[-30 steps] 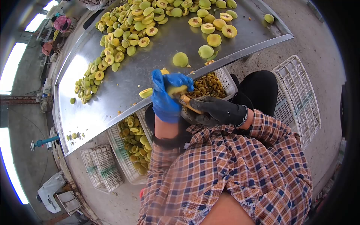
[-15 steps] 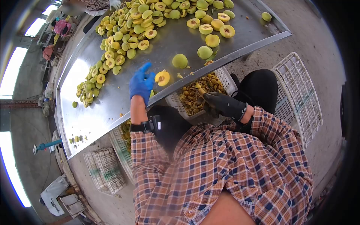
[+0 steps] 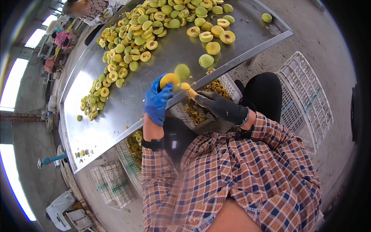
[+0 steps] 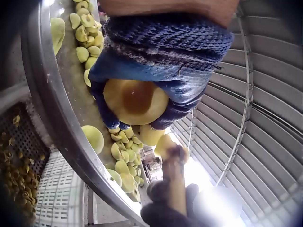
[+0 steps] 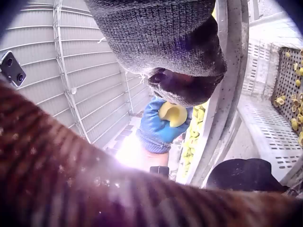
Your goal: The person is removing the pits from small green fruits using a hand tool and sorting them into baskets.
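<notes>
My left hand (image 3: 156,102), in a blue glove, grips a yellow peach half (image 3: 169,81) above the near edge of the metal table (image 3: 131,94). The left wrist view shows a brownish centre in the cut face. Just to the right, my right hand (image 3: 222,106) in a dark glove holds a wooden-handled tool (image 3: 191,91). Its tip, close beside the peach half, has a yellow bit of flesh (image 4: 163,145) over it. A green peach piece (image 3: 182,71) lies on the table just beyond the left hand.
A large heap of peach halves (image 3: 135,36) spreads over the table's far side. Below the near edge stands a white crate (image 3: 234,86) of brownish scraps. Other crates (image 3: 307,102) stand at right and lower left. Another person (image 3: 94,13) works at the far side.
The hands were together over the scrap crate; then the left reached out, fingers spread, toward a peach half on the table. Now it holds a half beside the tool, which has come up toward it.
</notes>
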`<action>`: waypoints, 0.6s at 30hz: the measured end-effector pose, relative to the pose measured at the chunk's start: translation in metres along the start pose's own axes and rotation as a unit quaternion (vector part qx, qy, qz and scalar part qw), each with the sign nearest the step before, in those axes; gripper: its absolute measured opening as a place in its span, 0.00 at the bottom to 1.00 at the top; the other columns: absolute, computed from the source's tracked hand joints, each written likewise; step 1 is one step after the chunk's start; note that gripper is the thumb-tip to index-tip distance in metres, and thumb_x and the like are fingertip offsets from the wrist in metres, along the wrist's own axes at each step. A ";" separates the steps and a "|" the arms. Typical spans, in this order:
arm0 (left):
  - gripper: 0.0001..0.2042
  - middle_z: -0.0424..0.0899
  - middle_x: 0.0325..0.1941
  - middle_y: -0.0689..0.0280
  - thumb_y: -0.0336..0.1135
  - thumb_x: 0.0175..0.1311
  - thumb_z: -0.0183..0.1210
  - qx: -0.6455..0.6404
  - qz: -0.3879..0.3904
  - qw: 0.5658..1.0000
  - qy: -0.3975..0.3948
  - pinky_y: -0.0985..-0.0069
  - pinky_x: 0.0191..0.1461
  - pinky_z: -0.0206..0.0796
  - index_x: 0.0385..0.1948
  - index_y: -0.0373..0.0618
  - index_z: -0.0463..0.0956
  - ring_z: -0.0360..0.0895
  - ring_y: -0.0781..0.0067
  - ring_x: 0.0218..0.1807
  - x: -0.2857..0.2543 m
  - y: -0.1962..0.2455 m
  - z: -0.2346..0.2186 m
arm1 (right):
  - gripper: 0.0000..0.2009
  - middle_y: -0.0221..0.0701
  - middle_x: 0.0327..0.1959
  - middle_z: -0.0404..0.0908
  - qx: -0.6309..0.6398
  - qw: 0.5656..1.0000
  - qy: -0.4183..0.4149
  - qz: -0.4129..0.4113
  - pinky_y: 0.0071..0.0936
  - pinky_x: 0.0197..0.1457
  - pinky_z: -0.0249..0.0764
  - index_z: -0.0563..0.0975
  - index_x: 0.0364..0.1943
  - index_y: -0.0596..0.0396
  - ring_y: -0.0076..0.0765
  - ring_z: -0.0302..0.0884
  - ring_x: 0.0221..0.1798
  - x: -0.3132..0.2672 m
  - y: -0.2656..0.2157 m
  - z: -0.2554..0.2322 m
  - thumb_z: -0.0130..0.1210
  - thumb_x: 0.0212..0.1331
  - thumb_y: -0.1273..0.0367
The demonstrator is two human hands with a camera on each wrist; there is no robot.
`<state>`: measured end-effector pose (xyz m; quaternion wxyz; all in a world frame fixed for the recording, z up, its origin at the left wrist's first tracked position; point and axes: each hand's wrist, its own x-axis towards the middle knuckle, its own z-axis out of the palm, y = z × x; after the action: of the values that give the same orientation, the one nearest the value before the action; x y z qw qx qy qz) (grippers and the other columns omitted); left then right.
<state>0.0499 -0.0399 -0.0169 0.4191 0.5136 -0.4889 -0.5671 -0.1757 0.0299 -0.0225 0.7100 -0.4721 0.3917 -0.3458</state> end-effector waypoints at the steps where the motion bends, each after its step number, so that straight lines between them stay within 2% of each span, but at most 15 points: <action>1: 0.19 0.80 0.47 0.68 0.28 0.59 0.61 0.000 0.000 1.000 0.002 0.79 0.41 0.73 0.53 0.45 0.74 0.78 0.78 0.43 -0.005 0.002 0.005 | 0.19 0.21 0.27 0.71 0.000 1.000 -0.002 0.000 0.16 0.30 0.63 0.73 0.50 0.59 0.14 0.65 0.27 0.001 -0.002 0.004 0.45 0.69 0.57; 4: 0.19 0.80 0.48 0.66 0.28 0.60 0.61 -0.034 0.000 0.999 -0.001 0.78 0.45 0.73 0.54 0.43 0.73 0.77 0.78 0.45 -0.025 0.016 0.023 | 0.16 0.20 0.24 0.69 0.014 1.000 -0.008 -0.020 0.15 0.29 0.62 0.74 0.47 0.58 0.13 0.64 0.26 0.002 -0.004 0.010 0.45 0.70 0.59; 6: 0.17 0.80 0.49 0.65 0.30 0.64 0.57 -0.055 0.038 0.998 -0.019 0.79 0.47 0.72 0.55 0.41 0.72 0.77 0.77 0.47 -0.035 0.018 0.034 | 0.15 0.20 0.23 0.69 0.019 0.998 -0.001 -0.058 0.15 0.29 0.62 0.74 0.44 0.58 0.13 0.63 0.26 0.007 0.003 0.010 0.46 0.70 0.60; 10: 0.17 0.79 0.49 0.65 0.29 0.65 0.57 -0.003 0.092 0.996 0.011 0.79 0.49 0.72 0.56 0.39 0.71 0.77 0.77 0.48 -0.038 0.012 0.048 | 0.14 0.21 0.24 0.70 0.040 0.998 -0.005 -0.050 0.16 0.29 0.63 0.74 0.43 0.58 0.13 0.64 0.26 0.007 0.008 0.011 0.46 0.69 0.60; 11: 0.17 0.79 0.49 0.64 0.28 0.64 0.57 0.000 0.098 0.995 0.020 0.78 0.51 0.72 0.55 0.39 0.72 0.77 0.76 0.48 -0.040 0.014 0.049 | 0.14 0.21 0.24 0.70 -0.088 0.975 0.020 -0.203 0.16 0.30 0.63 0.74 0.42 0.58 0.13 0.64 0.26 0.008 0.012 0.011 0.46 0.70 0.60; 12: 0.17 0.79 0.50 0.64 0.28 0.64 0.57 0.003 0.105 0.994 0.030 0.78 0.52 0.72 0.55 0.38 0.72 0.77 0.76 0.48 -0.042 0.015 0.050 | 0.14 0.21 0.24 0.70 -0.213 0.912 0.044 -0.349 0.16 0.30 0.63 0.74 0.42 0.58 0.13 0.64 0.26 0.009 0.015 0.011 0.46 0.70 0.60; 13: 0.17 0.79 0.50 0.64 0.28 0.64 0.57 0.002 0.106 0.994 0.030 0.78 0.52 0.72 0.55 0.38 0.72 0.77 0.76 0.48 -0.042 0.017 0.048 | 0.14 0.21 0.24 0.70 -0.214 0.911 0.043 -0.349 0.16 0.30 0.63 0.74 0.42 0.58 0.13 0.64 0.26 0.008 0.016 0.008 0.46 0.70 0.60; 14: 0.17 0.79 0.50 0.63 0.27 0.63 0.58 0.053 0.115 0.992 0.027 0.77 0.52 0.73 0.55 0.38 0.72 0.78 0.75 0.48 -0.042 0.019 0.043 | 0.15 0.23 0.27 0.72 -0.165 0.959 0.020 -0.231 0.17 0.31 0.65 0.74 0.45 0.59 0.15 0.66 0.28 0.005 0.007 0.008 0.46 0.70 0.60; 15: 0.18 0.79 0.50 0.62 0.26 0.63 0.58 0.103 0.125 0.986 0.025 0.76 0.52 0.73 0.54 0.37 0.72 0.78 0.74 0.48 -0.042 0.021 0.039 | 0.16 0.25 0.29 0.74 -0.113 0.988 -0.004 -0.109 0.18 0.33 0.67 0.73 0.49 0.59 0.17 0.69 0.29 0.002 0.001 0.007 0.46 0.70 0.61; 16: 0.18 0.79 0.50 0.62 0.26 0.63 0.58 0.103 0.125 0.986 0.026 0.76 0.52 0.73 0.54 0.37 0.72 0.78 0.74 0.48 -0.041 0.021 0.036 | 0.16 0.25 0.29 0.74 -0.113 0.988 -0.005 -0.109 0.18 0.33 0.67 0.73 0.49 0.59 0.17 0.69 0.29 0.001 -0.001 0.006 0.46 0.70 0.61; 18: 0.18 0.79 0.50 0.60 0.24 0.61 0.59 0.139 0.157 0.978 0.003 0.76 0.51 0.74 0.54 0.37 0.73 0.78 0.72 0.48 -0.041 0.022 0.032 | 0.16 0.25 0.29 0.74 -0.023 0.996 -0.072 -0.037 0.18 0.34 0.68 0.74 0.47 0.58 0.18 0.69 0.29 -0.001 -0.004 0.005 0.45 0.70 0.60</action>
<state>0.0224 0.0002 0.0112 0.4287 0.4852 -0.6360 -0.4198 -0.1720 0.0313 -0.0169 0.7121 -0.5260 0.3293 -0.3282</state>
